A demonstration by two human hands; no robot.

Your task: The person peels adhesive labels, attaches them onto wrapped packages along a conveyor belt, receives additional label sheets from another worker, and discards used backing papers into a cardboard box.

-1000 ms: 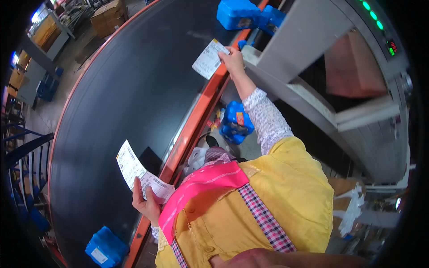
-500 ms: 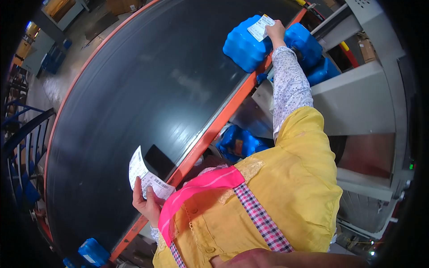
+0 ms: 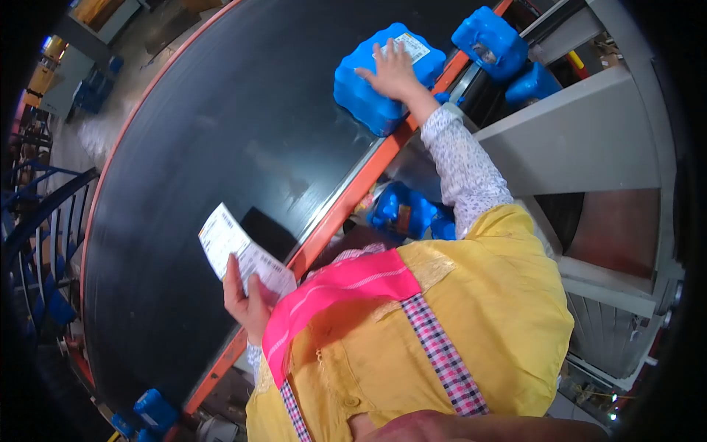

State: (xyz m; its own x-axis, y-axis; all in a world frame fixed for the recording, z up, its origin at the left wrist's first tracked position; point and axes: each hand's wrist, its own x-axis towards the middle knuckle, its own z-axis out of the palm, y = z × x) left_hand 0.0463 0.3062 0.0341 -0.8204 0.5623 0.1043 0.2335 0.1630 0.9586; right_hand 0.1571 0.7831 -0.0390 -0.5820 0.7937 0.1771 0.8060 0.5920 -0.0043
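Label (image 3: 417, 50) lies on the upper-right blue package (image 3: 359, 87) under my open-fingered right hand (image 3: 396, 79); my left hand (image 3: 250, 308) pinches unapplied labels (image 3: 224, 239).

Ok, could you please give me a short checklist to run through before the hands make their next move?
1. Label on top of the blue package: ok.
2. Right hand on the package, fingers spread: ok.
3. Label fully uncovered: not ok, the fingers hide part of it.
4. Label stuck flat all over: cannot tell.
5. Printed paper held in the left hand: ok.
6. Package wholly on the black belt, none of it over the orange rail: cannot tell from this angle.
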